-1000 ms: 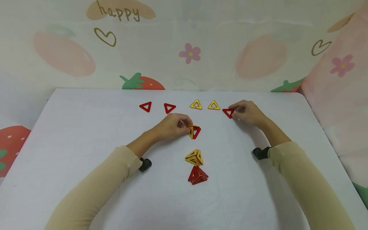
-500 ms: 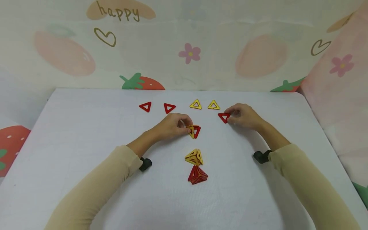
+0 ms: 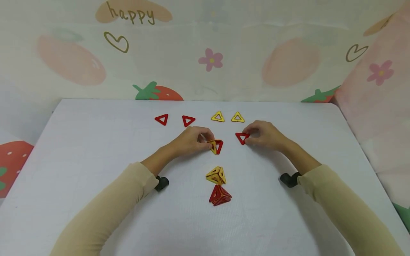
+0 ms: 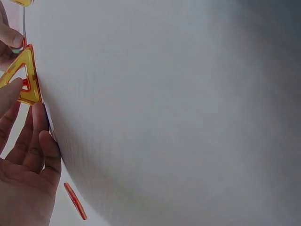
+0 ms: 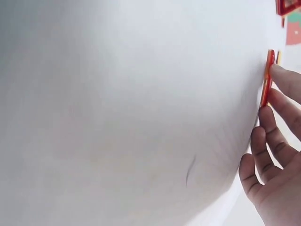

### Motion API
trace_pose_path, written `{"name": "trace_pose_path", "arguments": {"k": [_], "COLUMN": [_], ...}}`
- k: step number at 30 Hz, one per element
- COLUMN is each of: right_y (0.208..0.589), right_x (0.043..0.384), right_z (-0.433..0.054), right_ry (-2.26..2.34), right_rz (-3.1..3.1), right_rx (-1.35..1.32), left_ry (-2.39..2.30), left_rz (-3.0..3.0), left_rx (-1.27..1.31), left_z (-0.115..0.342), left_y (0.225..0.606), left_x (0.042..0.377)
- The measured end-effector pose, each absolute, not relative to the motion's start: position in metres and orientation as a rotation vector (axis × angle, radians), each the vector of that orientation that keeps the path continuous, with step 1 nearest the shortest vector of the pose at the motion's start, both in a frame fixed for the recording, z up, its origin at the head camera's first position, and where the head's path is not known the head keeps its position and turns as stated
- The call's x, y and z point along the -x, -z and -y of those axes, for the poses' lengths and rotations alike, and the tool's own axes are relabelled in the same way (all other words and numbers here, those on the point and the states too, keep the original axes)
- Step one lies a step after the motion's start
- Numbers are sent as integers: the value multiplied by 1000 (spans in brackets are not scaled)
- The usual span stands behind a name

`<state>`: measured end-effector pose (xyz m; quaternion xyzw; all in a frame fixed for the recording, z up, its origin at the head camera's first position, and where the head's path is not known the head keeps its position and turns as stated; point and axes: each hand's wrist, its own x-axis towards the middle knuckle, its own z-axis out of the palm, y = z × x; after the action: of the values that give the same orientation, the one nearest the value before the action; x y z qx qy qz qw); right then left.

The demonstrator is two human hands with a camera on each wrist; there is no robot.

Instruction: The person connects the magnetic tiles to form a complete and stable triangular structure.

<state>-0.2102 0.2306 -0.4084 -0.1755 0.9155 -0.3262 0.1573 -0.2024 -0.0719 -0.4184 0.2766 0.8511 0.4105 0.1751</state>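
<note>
Looks about halfway along, as a judgement. Done, on the near part of the counter (image 3: 266, 220): a yellow pyramid (image 3: 216, 175) and, just in front, a red pyramid (image 3: 219, 195), touching or almost so. Apparently half-built, farther back: a yellow-and-red structure (image 3: 215, 148), pinched between thumb and fingers in the grip of the left hand (image 3: 196, 141); cannot tell how many faces. To its right, near but apart: a single red triangle (image 3: 242, 134), pinched in the grip of the right hand (image 3: 265, 135). Seemingly left to use: two red triangles (image 3: 165, 120) and two yellow triangles (image 3: 217, 120), flat and separate toward the far edge. Shiny, thin, round-cornered, open in the middle; glassy yellow with red-orange edging in the left wrist view.
</note>
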Motion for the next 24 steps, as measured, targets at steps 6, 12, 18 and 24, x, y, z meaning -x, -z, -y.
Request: {"name": "trace_pose_path", "arguments": {"k": [6,12,18,24], "right_y": [409,409,409,410], "right_x": [205,202,199,197], "right_z": [-222,-213,-205,-198], "right_ry": [902,867,869,861], "right_rz": [-2627,-2633,-2631,-2622], "right_rx": [553,633,692,717], "left_ry": [-1158,-1159,-1161,-1165], "left_rz": [-2413,-2413,-2415,-2418], "left_rx": [-770,-758,-750,-754], "left_z": [71,71,71,71], "left_y": [418,418,419,420], "left_x": [202,202,202,203]}}
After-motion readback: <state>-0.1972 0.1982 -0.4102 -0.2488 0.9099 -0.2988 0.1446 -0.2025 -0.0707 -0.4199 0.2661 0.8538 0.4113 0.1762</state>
